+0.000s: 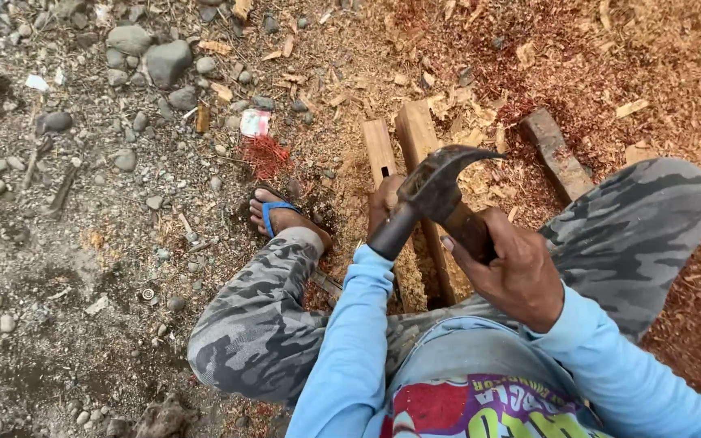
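Note:
My right hand (pixel 509 272) is closed around the wooden handle of a claw hammer (pixel 432 191), raised close under the camera with its claw pointing right. My left hand (pixel 383 207) is mostly hidden behind the hammer head and rests down on two parallel wooden battens (pixel 399 142) lying on the ground between my knees. I cannot tell what the left hand's fingers hold. I sit with legs in grey camouflage trousers spread to either side.
My left foot in a blue sandal (pixel 276 212) is planted on gravel. Sawdust and wood chips cover the ground ahead and to the right. Another timber piece (pixel 553 154) lies right of the battens. Stones (pixel 164 61) and litter are scattered at upper left.

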